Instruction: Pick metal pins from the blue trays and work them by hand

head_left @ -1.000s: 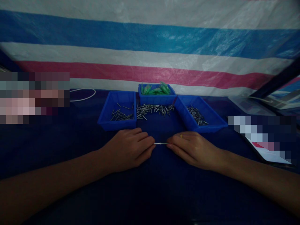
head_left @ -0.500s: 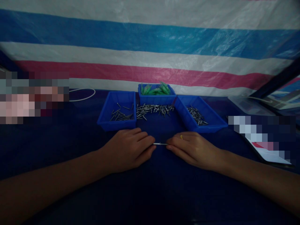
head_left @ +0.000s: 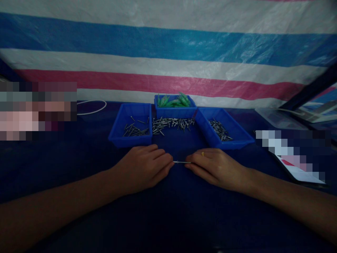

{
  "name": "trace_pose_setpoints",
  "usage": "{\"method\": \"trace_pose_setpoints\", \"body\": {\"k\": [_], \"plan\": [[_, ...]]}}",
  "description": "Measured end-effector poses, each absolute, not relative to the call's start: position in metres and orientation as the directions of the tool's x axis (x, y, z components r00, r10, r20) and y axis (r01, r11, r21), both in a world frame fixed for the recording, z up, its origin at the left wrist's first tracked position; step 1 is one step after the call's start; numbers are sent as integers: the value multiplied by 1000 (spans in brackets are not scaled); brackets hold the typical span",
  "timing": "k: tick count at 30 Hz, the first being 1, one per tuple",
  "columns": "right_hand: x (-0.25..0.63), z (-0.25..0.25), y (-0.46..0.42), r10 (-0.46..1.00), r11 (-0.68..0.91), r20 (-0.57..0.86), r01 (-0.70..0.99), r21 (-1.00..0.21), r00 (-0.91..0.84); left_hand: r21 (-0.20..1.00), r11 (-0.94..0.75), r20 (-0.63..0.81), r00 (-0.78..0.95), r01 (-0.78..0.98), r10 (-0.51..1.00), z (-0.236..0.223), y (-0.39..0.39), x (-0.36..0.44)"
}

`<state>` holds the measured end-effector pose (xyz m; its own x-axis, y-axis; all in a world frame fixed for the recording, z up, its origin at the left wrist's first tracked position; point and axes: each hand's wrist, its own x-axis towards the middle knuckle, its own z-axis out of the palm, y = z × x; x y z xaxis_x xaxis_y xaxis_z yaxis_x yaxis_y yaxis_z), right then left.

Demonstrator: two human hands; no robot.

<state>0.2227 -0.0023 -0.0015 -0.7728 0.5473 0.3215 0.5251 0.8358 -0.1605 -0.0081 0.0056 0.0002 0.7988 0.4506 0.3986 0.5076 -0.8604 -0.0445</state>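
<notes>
A thin silvery blind rivet (head_left: 181, 162) lies level between my hands, its small flange showing close to the left fingertips. My left hand (head_left: 151, 167) pinches one end between thumb and fingers. The other end is pinched by my right hand (head_left: 213, 165), which wears a gold ring. Both ends disappear into the fingers. Just beyond the hands, a loose heap of similar rivets (head_left: 172, 123) lies on the blue table (head_left: 173, 214). A left blue bin (head_left: 113, 140) holds several rivets, and a right blue bin (head_left: 237, 143) holds a pile of them.
Behind the heap stands a smaller blue bin (head_left: 176, 111) with green plastic-looking pieces (head_left: 175, 102). A phone-like slab (head_left: 302, 174), partly blurred out, lies at the right. A white cable (head_left: 92, 107) loops at the back left. Striped plastic sheeting (head_left: 168, 42) hangs behind.
The flange of the rivet now sits nearer my left fingertips, and more of the thin shaft shows towards my right hand. Both hands keep their pinch, almost in place.
</notes>
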Motion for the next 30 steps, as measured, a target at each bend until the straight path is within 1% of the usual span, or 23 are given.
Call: {"method": "trace_pose_setpoints", "body": {"k": [4,9,16,21,24,30], "plan": [[222,-1,-2,554,831,305,535,-152,-775,-28,-861,387,799,508,460,0,6,-9],[222,0,-3,543,838,316,525,-146,-778,-52,-866,394,807,497,440,0,7,-9],[223,-2,-2,561,827,316,526,-198,-765,-44,-863,384,806,503,450,0,6,-8],[223,-1,-2,551,833,314,527,-166,-773,-33,-865,377,808,501,453,1,7,-9],[222,-1,-2,545,837,321,526,-152,-775,-46,-865,385,809,499,445,1,7,-9],[223,-2,-1,553,833,321,521,-188,-769,-49,-863,360,815,502,454,-1,7,-9]]}}
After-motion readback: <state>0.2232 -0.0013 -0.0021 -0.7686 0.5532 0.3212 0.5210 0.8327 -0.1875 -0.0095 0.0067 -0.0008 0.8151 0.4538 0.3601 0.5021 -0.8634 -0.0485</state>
